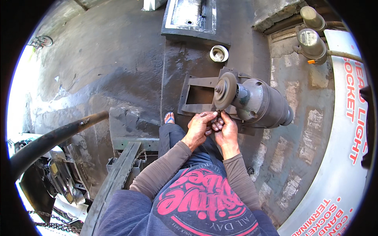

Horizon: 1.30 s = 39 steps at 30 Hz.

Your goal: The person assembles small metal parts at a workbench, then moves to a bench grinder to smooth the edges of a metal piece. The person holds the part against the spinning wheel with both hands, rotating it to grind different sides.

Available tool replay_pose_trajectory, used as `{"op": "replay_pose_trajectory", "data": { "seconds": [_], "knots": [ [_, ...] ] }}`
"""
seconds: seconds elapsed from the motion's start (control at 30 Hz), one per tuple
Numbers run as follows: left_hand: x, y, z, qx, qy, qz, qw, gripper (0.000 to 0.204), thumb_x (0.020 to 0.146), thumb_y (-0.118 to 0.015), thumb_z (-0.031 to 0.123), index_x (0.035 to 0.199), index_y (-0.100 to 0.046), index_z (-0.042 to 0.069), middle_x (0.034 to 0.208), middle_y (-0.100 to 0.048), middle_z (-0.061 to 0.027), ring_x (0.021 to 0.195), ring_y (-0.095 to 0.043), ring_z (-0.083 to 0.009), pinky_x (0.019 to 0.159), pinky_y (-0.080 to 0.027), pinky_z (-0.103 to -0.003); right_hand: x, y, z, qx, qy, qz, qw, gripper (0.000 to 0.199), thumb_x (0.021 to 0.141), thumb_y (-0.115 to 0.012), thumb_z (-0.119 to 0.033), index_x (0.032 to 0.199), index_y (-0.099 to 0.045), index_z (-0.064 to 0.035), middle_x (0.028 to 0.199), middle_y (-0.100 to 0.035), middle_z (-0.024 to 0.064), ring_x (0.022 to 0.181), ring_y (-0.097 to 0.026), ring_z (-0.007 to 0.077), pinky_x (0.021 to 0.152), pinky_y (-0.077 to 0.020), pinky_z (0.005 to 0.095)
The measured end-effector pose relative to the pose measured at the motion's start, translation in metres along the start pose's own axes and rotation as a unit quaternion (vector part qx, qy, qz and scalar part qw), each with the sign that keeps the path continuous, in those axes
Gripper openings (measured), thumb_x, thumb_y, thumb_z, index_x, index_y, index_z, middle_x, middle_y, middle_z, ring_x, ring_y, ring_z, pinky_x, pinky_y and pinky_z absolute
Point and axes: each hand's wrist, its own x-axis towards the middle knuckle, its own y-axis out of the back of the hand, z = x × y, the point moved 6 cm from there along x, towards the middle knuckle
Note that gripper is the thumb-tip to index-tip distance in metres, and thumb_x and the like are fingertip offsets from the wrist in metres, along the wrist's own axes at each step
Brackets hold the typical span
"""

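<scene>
My left hand (199, 128) and my right hand (226, 133) are close together in front of my body, fingers curled in a pinch. Between the fingertips is a small dark piece, too small to name. Just beyond them is the round grinding wheel (225, 91) of a bench grinder, whose grey motor (265, 103) lies to the right. The fingertips are at the wheel's near edge; I cannot tell whether the piece touches it. A metal frame (199, 81) supports the grinder on its left side.
A white round bowl (219, 54) stands beyond the grinder, near a metal basin (189, 29). A dark pipe (59, 135) and a long beam (114, 188) are at the left. Two electric meters (312, 43) hang on the right wall above a white printed sign (342, 129).
</scene>
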Motion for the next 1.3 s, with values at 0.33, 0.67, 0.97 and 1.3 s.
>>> {"op": "replay_pose_trajectory", "data": {
  "seconds": [0.33, 0.67, 0.97, 1.3],
  "knots": [
    [0.011, -0.008, -0.005, -0.014, -0.002, -0.004, 1.0, 0.017, 0.101, -0.062, 0.019, 0.1, -0.065, 0.003, 0.082, -0.072, -0.0068, 0.059, -0.063, -0.0102, 0.042, -0.033, -0.02, 0.001, -0.01, -0.02, -0.043, 0.011, 0.009, 0.999, 0.02, 0.103, -0.055, -0.018, 0.086, -0.057, -0.0078, 0.062, -0.039, -0.005, 0.051, -0.037, 0.0069, 0.046, -0.0323, 0.0249],
    [0.007, 0.002, -0.012, -0.047, 0.022, -0.024, 0.998, 0.016, 0.103, -0.059, 0.021, 0.101, -0.061, 0.005, 0.089, -0.07, -0.0069, 0.06, -0.063, -0.0106, 0.042, -0.031, -0.02, -0.002, -0.01, -0.018, -0.152, 0.023, 0.017, 0.988, 0.021, 0.102, -0.06, -0.022, 0.087, -0.06, -0.007, 0.061, -0.041, -0.0061, 0.046, -0.035, 0.0044, 0.042, -0.0307, 0.024],
    [-0.002, 0.027, -0.007, -0.16, 0.058, -0.041, 0.985, 0.044, 0.102, -0.049, 0.032, 0.123, -0.062, -0.004, 0.094, -0.069, -0.0117, 0.083, -0.065, -0.0246, 0.076, -0.054, -0.039, -0.011, -0.008, -0.019, -0.146, 0.023, -0.028, 0.989, 0.024, 0.103, -0.059, -0.025, 0.089, -0.061, -0.0049, 0.062, -0.041, -0.0057, 0.05, -0.038, 0.0048, 0.045, -0.0335, 0.0249],
    [-0.035, 0.018, 0.009, 0.128, 0.063, -0.052, 0.988, 0.031, 0.103, -0.059, 0.023, 0.118, -0.064, -0.003, 0.099, -0.07, -0.0107, 0.085, -0.068, -0.0185, 0.076, -0.058, -0.031, -0.081, -0.047, -0.05, -0.668, 0.303, -0.129, 0.668, 0.012, 0.089, -0.071, -0.009, 0.098, -0.069, -0.0016, 0.088, -0.068, 0.0142, 0.076, -0.067, 0.0293, 0.068, -0.0512, 0.0372]
  ]
}}
